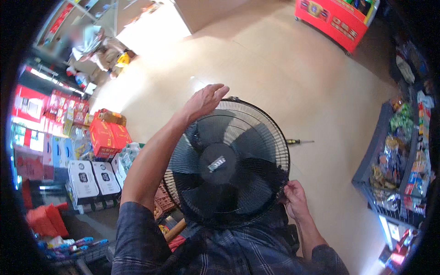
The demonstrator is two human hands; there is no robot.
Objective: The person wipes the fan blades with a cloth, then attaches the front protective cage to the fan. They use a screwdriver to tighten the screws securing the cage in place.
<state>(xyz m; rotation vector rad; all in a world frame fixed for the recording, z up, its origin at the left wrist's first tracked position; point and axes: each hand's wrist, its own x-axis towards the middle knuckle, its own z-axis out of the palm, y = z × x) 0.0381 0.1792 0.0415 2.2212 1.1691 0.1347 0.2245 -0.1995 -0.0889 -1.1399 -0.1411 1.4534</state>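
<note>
A black fan [220, 176] with a round wire cage, dark blades and a label on its hub stands upright close in front of my body. My left hand [206, 101] lies at the cage's far left rim, its fingers stretched out over the edge. Low on the right side, my right hand [296, 199] has its fingers closed on the cage rim; the fingertips are partly hidden behind it. On the floor just right of the fan lies a screwdriver [299, 141] with a dark and yellow handle.
Red cartons [109, 135] and white boxes [95, 179] are stacked at the left. Along the right stands a grey shelf rack [372, 151] with packaged goods. A red wheeled display bin [330, 23] is at the far right. Another person [98, 46] sits at the far left.
</note>
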